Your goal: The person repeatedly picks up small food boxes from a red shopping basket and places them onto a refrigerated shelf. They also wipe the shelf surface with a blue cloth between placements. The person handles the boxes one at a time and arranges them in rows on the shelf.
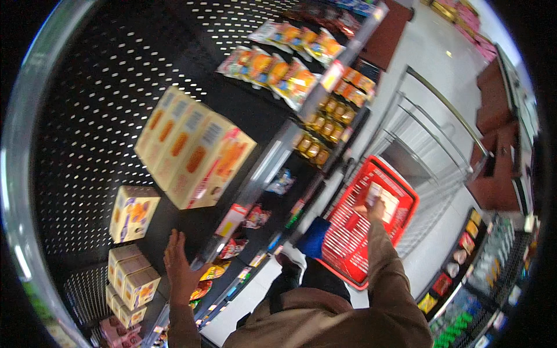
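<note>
Down in the red plastic shopping basket (411, 213), my right hand (375, 209) grips a small cream box (390, 208); blur hides the exact hold. My left hand (179, 265) is raised at the edge of the black shelf (243, 165), fingers apart, holding nothing. Nearest to it on the shelf stands a single cream carton (132, 213) with a food picture. Further along is a row of several larger cream cartons (191, 148), and smaller cream boxes (135, 278) are stacked at the lower left.
A metal shopping cart (448, 100) stands beyond the basket. Bagged snacks (278, 71) lie further along the shelf, with jars (333, 119) and colourful packets (233, 248) lower down. Another stocked shelf (470, 278) runs along the right. My feet are on pale floor tiles near the shelf base.
</note>
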A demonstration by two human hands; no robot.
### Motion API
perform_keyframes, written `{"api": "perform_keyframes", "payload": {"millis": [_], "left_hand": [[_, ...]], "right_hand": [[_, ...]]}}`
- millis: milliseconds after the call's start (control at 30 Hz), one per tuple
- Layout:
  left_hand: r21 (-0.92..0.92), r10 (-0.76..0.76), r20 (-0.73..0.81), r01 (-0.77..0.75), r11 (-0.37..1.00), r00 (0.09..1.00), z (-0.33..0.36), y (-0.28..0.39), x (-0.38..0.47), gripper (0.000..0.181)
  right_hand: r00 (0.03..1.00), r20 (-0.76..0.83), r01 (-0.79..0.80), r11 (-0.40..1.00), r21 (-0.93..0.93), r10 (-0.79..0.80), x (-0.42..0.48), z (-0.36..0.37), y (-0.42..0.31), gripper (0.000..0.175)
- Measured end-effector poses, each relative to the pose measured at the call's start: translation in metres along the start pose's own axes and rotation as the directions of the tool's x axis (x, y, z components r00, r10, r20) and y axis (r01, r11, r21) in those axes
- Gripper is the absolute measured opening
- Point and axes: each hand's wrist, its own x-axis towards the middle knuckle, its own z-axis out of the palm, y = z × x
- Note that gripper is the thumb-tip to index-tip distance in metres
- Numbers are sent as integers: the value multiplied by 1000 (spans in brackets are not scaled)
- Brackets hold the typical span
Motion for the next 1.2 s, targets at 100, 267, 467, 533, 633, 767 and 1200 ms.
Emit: {"api": "perform_keyframes", "payload": {"millis": [100, 267, 467, 533, 633, 767, 1200], "left_hand": [[16, -60, 31, 59, 998, 998, -1, -1, -4, 118], [32, -87, 40, 86, 996, 995, 3, -3, -6, 119], [29, -81, 46, 80, 996, 996, 0, -5, -1, 116], [40, -74, 34, 73, 997, 997, 1, -3, -2, 116], [38, -49, 22, 48, 998, 999, 1, -5, 0, 115], [17, -55, 10, 54, 998, 998, 8, -11, -9, 115], [-72, 20, -91, -26, 997, 996, 15, -26, -12, 118]], "right_hand": [[1000, -17, 24, 995, 95, -23, -2, -1, -9, 66], [988, 19, -154, 982, -106, 156, 1, -7, -46, 107], [993, -76, -104, 986, -132, 95, 10, 21, -38, 104], [990, -114, -94, 987, -127, 80, 8, 15, -42, 100], [993, -36, -113, 988, -104, 110, 6, 3, -34, 89], [998, -53, 22, 1000, -8, -23, -17, -44, -38, 65], [975, 98, 87, 746, 660, -200, -103, -253, -36, 33]]}}
